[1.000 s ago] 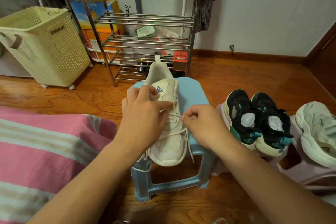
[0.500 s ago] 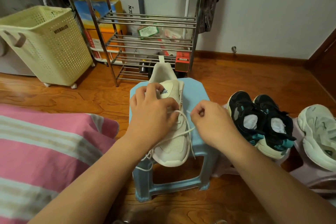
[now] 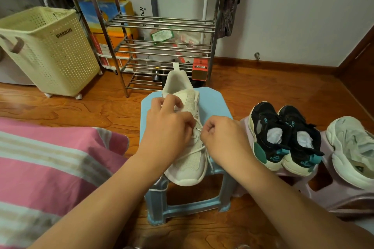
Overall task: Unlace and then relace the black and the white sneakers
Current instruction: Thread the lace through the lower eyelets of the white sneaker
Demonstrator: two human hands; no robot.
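A white sneaker (image 3: 190, 159) lies on a light blue stool (image 3: 214, 101), toe toward me. My left hand (image 3: 168, 123) rests over its tongue and left side, fingers curled on the upper. My right hand (image 3: 220, 137) pinches the tip of the white lace (image 3: 197, 148) at an eyelet on the shoe's right side. Loose lace crosses the toe and hangs off the stool's front. A pair of black sneakers (image 3: 287, 137) with teal accents stands on a pink stool (image 3: 344, 200) to the right. Another white sneaker (image 3: 354, 147) lies beside them.
A metal shoe rack (image 3: 162, 26) with boxes behind it stands past the stool. A cream laundry basket (image 3: 50, 50) is at the back left. A pink striped bedcover (image 3: 50, 168) fills the near left. The floor is wood; a white wall is behind.
My right hand has moved closer to the shoe's eyelets with the lace tip. My left hand has slid down over the tongue, covering the logo.
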